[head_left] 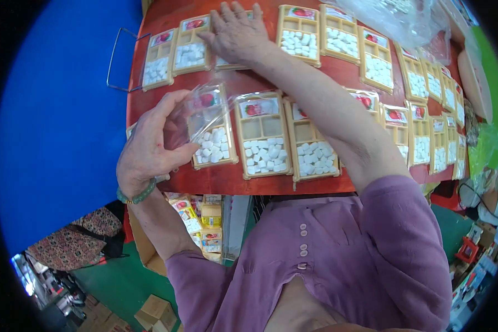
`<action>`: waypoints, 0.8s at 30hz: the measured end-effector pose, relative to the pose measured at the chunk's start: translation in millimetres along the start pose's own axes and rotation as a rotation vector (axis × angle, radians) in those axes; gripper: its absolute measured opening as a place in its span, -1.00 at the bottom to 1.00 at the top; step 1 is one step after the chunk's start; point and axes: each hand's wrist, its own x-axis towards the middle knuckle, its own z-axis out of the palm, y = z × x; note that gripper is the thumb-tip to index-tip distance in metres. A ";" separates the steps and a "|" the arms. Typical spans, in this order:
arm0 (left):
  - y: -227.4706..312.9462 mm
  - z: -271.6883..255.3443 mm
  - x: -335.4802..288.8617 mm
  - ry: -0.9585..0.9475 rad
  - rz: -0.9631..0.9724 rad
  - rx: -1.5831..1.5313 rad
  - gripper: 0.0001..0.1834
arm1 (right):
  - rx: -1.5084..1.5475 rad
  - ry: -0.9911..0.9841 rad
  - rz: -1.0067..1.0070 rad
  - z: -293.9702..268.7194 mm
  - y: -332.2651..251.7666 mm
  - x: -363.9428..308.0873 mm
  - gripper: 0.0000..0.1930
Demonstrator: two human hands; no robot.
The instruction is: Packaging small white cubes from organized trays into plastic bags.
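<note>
Beige compartment trays with small white pillow-shaped pieces and a strawberry-printed packet stand in rows on the red table. My left hand (pixel 149 144) curls around a clear plastic cover (pixel 207 102), its thumb and fingers on either side. That cover lies tilted over a near-row tray (pixel 213 148). Reaching to the back row, my right hand (pixel 238 33) rests palm down with fingers spread on another tray (pixel 231 65), most of which it hides. To the right of the left hand's tray stands a further filled tray (pixel 264 135).
More filled trays (pixel 420 135) continue to the right along the red table (pixel 260 83). Clear plastic bags (pixel 404 22) lie at the back right. A blue surface (pixel 66 122) and a wire frame (pixel 116 58) border the left. Below the table's edge, a cardboard box (pixel 146 243) holds yellow packages.
</note>
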 end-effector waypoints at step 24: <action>21.3 56.1 34.5 0.551 0.230 -0.319 -0.13 | 1.513 -0.428 0.130 -158.2 7.8 -42.2 -0.71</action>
